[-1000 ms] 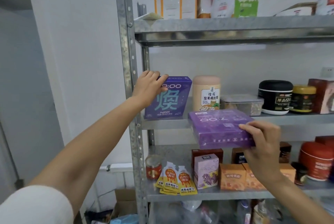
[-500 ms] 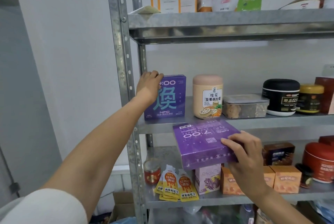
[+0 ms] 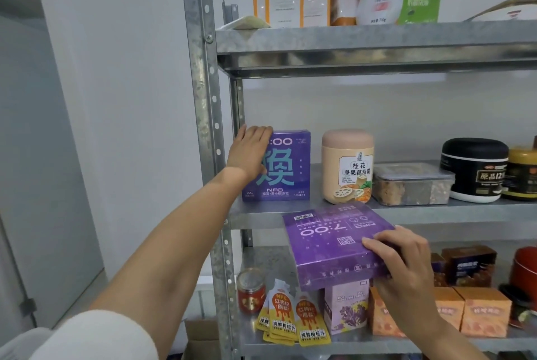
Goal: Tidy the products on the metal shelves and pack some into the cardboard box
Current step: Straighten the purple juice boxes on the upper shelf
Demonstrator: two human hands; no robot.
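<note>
A purple box with a large teal character (image 3: 286, 167) stands upright at the left end of the middle metal shelf (image 3: 436, 211). My left hand (image 3: 251, 153) rests on its upper left corner, fingers over the top edge. My right hand (image 3: 398, 266) grips a second, flat purple box (image 3: 334, 243) by its right side and holds it in the air in front of the shelf, below the middle shelf's edge. A cardboard box (image 3: 200, 336) shows partly on the floor by the left post.
On the middle shelf stand a peach jar (image 3: 347, 166), a clear plastic tub (image 3: 412, 183) and a black jar (image 3: 473, 169). The lower shelf holds yellow sachets (image 3: 293, 319), a red-lidded jar (image 3: 251, 290) and orange boxes (image 3: 482, 313). Cartons and pouches fill the top shelf.
My right hand has lowered the flat purple box from the middle shelf's edge toward me. My left hand has stayed on the upright box, sliding slightly to its left corner.
</note>
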